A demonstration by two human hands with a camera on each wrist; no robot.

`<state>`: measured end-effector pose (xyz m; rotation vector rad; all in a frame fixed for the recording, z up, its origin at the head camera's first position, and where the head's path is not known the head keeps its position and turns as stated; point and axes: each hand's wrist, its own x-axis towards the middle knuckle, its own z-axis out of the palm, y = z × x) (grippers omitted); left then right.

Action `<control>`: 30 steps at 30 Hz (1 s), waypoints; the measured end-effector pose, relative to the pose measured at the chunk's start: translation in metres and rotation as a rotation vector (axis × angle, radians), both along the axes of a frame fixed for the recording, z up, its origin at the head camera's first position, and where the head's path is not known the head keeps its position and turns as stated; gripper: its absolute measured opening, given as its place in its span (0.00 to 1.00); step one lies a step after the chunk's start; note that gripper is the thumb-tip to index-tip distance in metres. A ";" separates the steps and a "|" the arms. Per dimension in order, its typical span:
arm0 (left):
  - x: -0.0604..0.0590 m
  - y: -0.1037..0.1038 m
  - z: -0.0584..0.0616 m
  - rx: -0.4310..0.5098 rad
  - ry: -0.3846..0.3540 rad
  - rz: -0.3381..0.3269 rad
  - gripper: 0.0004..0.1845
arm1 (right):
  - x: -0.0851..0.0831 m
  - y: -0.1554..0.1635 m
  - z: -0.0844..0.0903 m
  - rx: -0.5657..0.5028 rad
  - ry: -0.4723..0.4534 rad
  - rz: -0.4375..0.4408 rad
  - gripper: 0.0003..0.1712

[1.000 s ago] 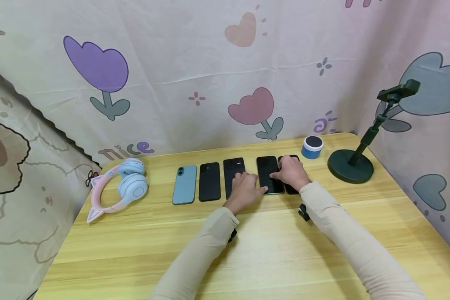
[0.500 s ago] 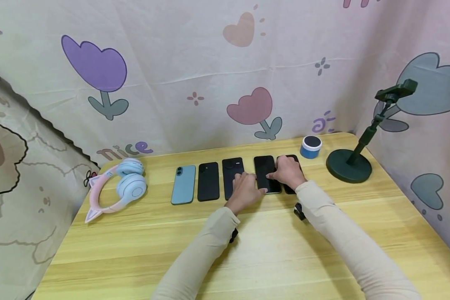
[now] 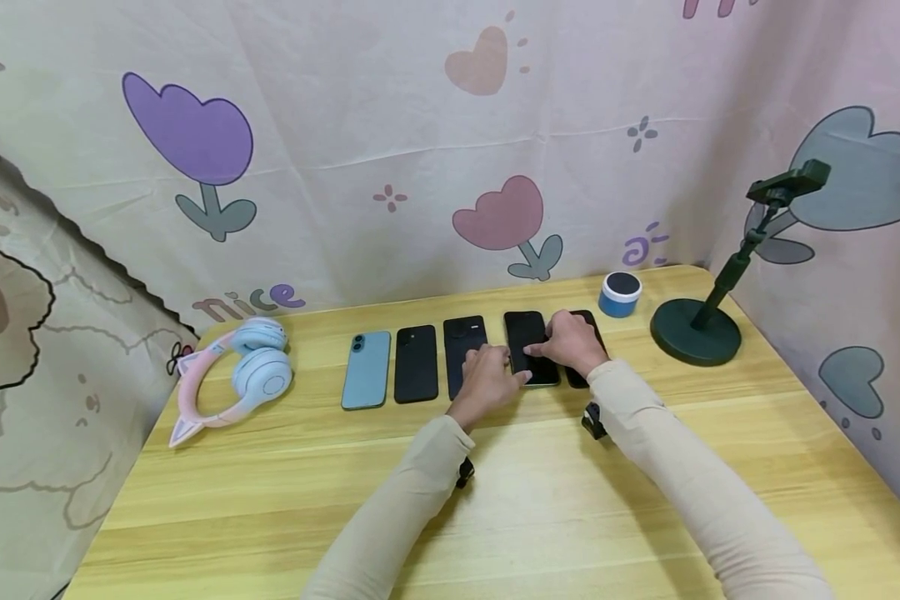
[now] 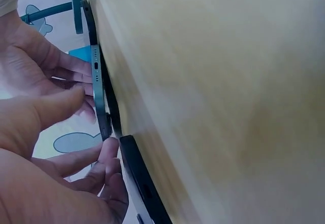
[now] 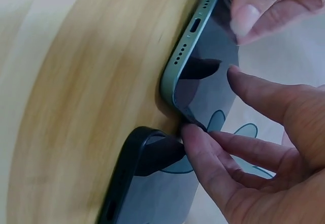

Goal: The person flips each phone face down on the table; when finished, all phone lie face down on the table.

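Observation:
In the head view, a smartphone with a black screen and pale green frame (image 3: 521,337) lies between my two hands. My left hand (image 3: 483,383) overlaps a dark phone with a camera bump (image 3: 465,330), its bent fingertips right at the green-framed phone's left edge and its thumb extended towards that phone. My right hand (image 3: 572,340) has its fingertips at the same phone's right edge. In the right wrist view, the right thumb (image 5: 254,89) stands over the screen, apart from its reflection. A further dark phone (image 3: 579,377) lies partly hidden under the right hand.
Left in the row lie a light blue phone (image 3: 366,371) and a black phone (image 3: 416,364). Cat-ear headphones (image 3: 262,372) rest at the table's left. A blue-and-white jar (image 3: 619,296) and a dark green stand (image 3: 696,333) are at the back right. Patterned cloth (image 3: 345,100) hangs behind.
The green-framed phone has shifted slightly left, and the right hand has moved left with it. The left hand stays nearly in place. The whole view has drifted a little.

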<state>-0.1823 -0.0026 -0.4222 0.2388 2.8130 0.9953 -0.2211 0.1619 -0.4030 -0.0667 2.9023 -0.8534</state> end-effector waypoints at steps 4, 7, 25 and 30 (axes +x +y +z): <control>0.001 -0.003 0.005 0.035 0.024 -0.010 0.17 | 0.000 -0.001 0.000 -0.017 -0.019 -0.008 0.32; 0.002 -0.005 0.009 0.068 0.026 -0.011 0.20 | -0.001 -0.002 0.000 -0.026 -0.026 -0.016 0.31; 0.000 -0.016 0.007 0.191 0.041 0.021 0.24 | 0.000 -0.008 0.001 -0.103 -0.087 -0.028 0.37; 0.000 -0.018 0.005 0.208 0.046 0.026 0.23 | 0.000 -0.010 0.001 -0.143 -0.117 -0.045 0.39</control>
